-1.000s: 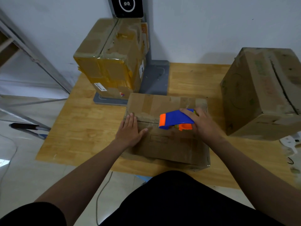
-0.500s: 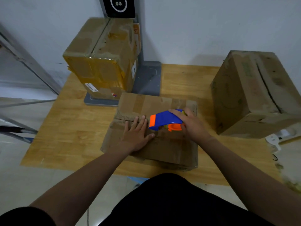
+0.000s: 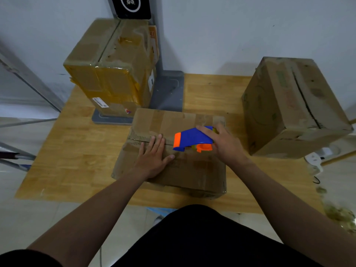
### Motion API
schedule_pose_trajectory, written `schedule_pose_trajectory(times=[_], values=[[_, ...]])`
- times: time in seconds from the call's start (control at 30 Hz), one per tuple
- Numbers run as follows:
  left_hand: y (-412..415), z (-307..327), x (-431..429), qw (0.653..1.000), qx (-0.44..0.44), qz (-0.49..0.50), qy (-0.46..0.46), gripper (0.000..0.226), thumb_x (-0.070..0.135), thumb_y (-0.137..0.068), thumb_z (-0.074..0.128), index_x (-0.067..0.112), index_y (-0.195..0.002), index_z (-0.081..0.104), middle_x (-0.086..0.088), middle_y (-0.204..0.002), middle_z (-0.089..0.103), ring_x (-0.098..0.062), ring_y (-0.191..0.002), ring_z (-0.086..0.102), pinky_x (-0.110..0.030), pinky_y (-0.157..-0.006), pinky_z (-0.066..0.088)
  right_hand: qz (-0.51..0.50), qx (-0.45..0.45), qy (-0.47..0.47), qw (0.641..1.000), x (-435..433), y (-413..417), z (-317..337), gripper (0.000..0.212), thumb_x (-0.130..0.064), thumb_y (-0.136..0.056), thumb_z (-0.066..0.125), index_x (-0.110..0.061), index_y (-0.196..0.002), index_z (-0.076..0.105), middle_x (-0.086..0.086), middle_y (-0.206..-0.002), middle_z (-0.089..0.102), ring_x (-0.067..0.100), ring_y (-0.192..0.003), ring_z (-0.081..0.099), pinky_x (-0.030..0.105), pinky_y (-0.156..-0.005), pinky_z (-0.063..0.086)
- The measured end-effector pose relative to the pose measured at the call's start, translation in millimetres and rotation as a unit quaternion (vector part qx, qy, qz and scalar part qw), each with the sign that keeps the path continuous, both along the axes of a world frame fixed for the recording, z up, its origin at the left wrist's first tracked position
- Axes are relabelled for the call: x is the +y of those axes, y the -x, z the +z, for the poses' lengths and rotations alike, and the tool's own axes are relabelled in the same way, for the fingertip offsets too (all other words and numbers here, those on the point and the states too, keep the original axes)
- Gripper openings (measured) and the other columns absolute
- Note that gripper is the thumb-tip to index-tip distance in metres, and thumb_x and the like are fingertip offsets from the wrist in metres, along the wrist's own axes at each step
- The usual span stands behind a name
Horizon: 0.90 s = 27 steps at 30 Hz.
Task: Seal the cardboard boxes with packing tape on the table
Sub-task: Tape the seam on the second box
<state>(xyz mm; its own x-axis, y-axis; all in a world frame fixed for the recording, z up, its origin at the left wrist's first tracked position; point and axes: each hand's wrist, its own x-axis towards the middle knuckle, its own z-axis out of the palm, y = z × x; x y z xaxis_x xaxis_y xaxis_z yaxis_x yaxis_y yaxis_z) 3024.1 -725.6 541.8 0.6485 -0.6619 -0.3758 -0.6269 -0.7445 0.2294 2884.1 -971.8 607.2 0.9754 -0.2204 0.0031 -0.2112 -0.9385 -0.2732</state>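
Note:
A flat cardboard box [image 3: 181,170] lies in front of me on the wooden table [image 3: 77,151], its top seam running left to right. My left hand [image 3: 154,158] presses flat on the near flap, fingertips at the seam. My right hand [image 3: 225,145] grips a blue and orange tape dispenser [image 3: 190,139] that rests on the seam right of centre, its orange end pointing left toward my left fingers. The tape roll is hidden under my right hand.
A tall taped box [image 3: 113,70] stands at the back left on a grey stand base [image 3: 167,91] with a pole and black screen [image 3: 133,6]. A large box [image 3: 289,105] with a slit top sits at the right. White power strip [image 3: 314,158] off the right edge.
My left hand slid right along the near flap toward the dispenser. The dispenser stays on the seam in my right hand. The camera shifted slightly.

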Motion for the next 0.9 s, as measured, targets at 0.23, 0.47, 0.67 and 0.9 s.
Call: schedule_pose_trajectory(times=[0.23, 0.47, 0.67, 0.9], values=[[-1, -2, -2, 1.000, -0.001, 0.003, -0.001, 0.107, 0.084, -0.079, -0.005, 0.019, -0.164, -0.009, 0.005, -0.169, -0.021, -0.015, -0.155, -0.021, -0.053, -0.126, -0.010, -0.054, 0.016, 0.039, 0.998, -37, 44, -3, 0.065, -0.034, -0.100, 0.056, -0.049, -0.150, 0.018, 0.008, -0.131, 0.037, 0.027, -0.123, 0.046, 0.043, -0.067, 0.057], [5, 3, -13, 0.999, -0.006, 0.022, -0.048, 0.095, 0.080, -0.093, 0.012, 0.021, -0.163, -0.011, 0.004, -0.168, -0.026, -0.022, -0.155, -0.022, -0.064, -0.122, -0.008, -0.060, 0.032, 0.039, 0.997, -31, 38, -1, 0.067, -0.039, -0.098, 0.058, -0.048, -0.150, 0.017, 0.007, -0.133, 0.035, 0.025, -0.125, 0.043, 0.037, -0.068, 0.055], [18, 16, -39, 0.995, 0.018, 0.010, -0.093, 0.083, 0.076, -0.097, 0.014, 0.031, -0.162, -0.013, 0.011, -0.166, -0.030, -0.033, -0.153, -0.026, -0.080, -0.109, -0.009, -0.059, 0.032, 0.038, 0.997, -30, 37, 0, 0.061, -0.046, -0.095, 0.046, -0.047, -0.150, 0.022, 0.009, -0.135, 0.037, 0.028, -0.128, 0.042, 0.041, -0.071, 0.055], [38, 10, -64, 0.996, -0.010, -0.063, -0.056, 0.080, 0.067, -0.103, 0.016, 0.020, -0.164, -0.007, 0.007, -0.168, -0.027, -0.017, -0.155, -0.024, -0.073, -0.118, -0.004, -0.056, 0.028, 0.024, 0.998, -33, 37, -1, 0.065, -0.043, -0.095, 0.058, -0.046, -0.149, 0.023, 0.009, -0.133, 0.039, 0.028, -0.125, 0.045, 0.042, -0.072, 0.057]])
